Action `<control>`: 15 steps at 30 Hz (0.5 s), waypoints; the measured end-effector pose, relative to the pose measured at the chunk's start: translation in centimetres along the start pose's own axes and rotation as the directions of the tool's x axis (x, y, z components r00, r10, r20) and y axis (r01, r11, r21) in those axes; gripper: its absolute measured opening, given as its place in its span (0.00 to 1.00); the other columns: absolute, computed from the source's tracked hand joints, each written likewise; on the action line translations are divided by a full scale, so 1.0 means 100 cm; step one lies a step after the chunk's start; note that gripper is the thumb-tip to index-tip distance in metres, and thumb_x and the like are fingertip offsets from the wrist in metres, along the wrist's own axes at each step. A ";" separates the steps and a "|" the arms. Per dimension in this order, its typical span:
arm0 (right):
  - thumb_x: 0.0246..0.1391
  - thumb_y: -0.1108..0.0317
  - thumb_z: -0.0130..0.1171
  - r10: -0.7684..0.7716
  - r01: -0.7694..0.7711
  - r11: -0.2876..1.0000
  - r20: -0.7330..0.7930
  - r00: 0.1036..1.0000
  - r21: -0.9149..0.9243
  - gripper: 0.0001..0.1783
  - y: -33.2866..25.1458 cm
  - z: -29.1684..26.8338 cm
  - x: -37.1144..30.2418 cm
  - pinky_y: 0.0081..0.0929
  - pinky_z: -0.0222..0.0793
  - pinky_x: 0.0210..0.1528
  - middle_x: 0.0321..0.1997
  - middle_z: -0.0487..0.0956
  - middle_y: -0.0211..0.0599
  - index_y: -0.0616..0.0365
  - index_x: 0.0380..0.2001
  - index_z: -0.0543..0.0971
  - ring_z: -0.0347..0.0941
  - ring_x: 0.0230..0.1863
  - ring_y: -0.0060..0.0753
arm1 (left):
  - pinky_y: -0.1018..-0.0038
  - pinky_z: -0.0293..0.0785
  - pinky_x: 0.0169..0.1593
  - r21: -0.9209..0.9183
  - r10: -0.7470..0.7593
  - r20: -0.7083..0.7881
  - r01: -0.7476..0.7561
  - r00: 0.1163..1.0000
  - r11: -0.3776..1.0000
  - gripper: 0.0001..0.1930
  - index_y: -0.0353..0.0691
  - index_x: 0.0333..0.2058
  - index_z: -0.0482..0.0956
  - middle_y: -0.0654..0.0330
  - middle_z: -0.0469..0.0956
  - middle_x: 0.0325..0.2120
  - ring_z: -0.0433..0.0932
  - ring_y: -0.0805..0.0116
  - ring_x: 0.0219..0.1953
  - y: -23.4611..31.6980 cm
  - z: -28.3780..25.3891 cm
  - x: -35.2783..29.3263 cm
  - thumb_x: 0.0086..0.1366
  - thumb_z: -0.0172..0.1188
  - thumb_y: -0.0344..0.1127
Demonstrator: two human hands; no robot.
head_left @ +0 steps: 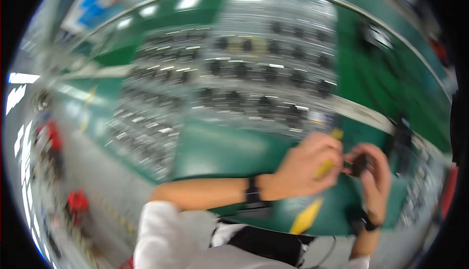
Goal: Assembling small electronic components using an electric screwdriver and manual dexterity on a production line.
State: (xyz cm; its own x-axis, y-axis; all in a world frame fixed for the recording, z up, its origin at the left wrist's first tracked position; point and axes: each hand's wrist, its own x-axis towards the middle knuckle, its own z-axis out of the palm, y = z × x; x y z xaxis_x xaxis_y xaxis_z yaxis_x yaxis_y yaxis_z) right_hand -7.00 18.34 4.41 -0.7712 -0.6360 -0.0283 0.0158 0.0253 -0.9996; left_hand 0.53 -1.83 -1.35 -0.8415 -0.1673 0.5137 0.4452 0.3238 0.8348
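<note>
My left hand [312, 164] reaches in to the right of centre, low over the green table, with its fingers curled together. What its fingertips pinch, if anything, is lost in the blur. Close beside it, my right hand [377, 181] grips a small dark round part [360, 164] between thumb and fingers. The fingertips of both hands almost meet at this part. A yellow strip [307, 217] runs beneath my left hand and shows between its fingers; it seems to lie on the table.
Clear plastic trays [273, 8] with rows of dark parts cover the table beyond my hands. More trays [146, 127] stand to the left. A black object [401, 139] lies right of my right hand, near a heap of clear bags [422, 191]. A dark device [377, 37] sits far right.
</note>
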 end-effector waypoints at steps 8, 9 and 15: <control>0.73 0.60 0.52 0.305 -0.329 0.802 0.133 0.943 0.498 0.19 0.038 -0.026 0.014 0.29 0.79 0.31 0.48 0.79 0.47 0.61 0.58 0.70 0.82 0.36 0.39 | 0.65 0.71 0.51 0.036 0.004 0.203 -0.012 0.979 0.999 0.11 0.42 0.33 0.81 0.59 0.77 0.43 0.75 0.58 0.46 0.003 -0.003 0.005 0.51 0.70 0.24; 0.75 0.64 0.50 0.326 -0.391 0.785 0.216 0.920 0.481 0.15 0.039 -0.028 0.013 0.26 0.79 0.30 0.45 0.80 0.45 0.59 0.58 0.70 0.82 0.33 0.36 | 0.65 0.71 0.52 0.048 0.008 0.216 -0.019 0.976 0.999 0.10 0.41 0.33 0.80 0.59 0.77 0.42 0.75 0.58 0.46 0.004 -0.003 0.006 0.52 0.70 0.24; 0.74 0.69 0.49 0.385 -0.427 0.836 0.186 0.904 0.343 0.14 0.023 -0.013 0.015 0.24 0.78 0.27 0.41 0.82 0.43 0.62 0.58 0.69 0.82 0.29 0.32 | 0.65 0.73 0.48 0.074 -0.004 0.211 -0.012 0.977 0.997 0.13 0.41 0.32 0.79 0.60 0.78 0.40 0.76 0.56 0.44 0.006 0.001 0.009 0.50 0.70 0.21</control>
State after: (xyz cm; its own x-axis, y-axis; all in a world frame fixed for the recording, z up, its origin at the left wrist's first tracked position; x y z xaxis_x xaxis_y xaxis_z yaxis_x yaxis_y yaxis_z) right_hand -8.99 18.44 2.11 -0.5726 -0.7086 -0.4123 0.5611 0.0279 -0.8273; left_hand 0.01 -1.72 -0.45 -0.8889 0.0316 0.4569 0.4313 0.3936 0.8118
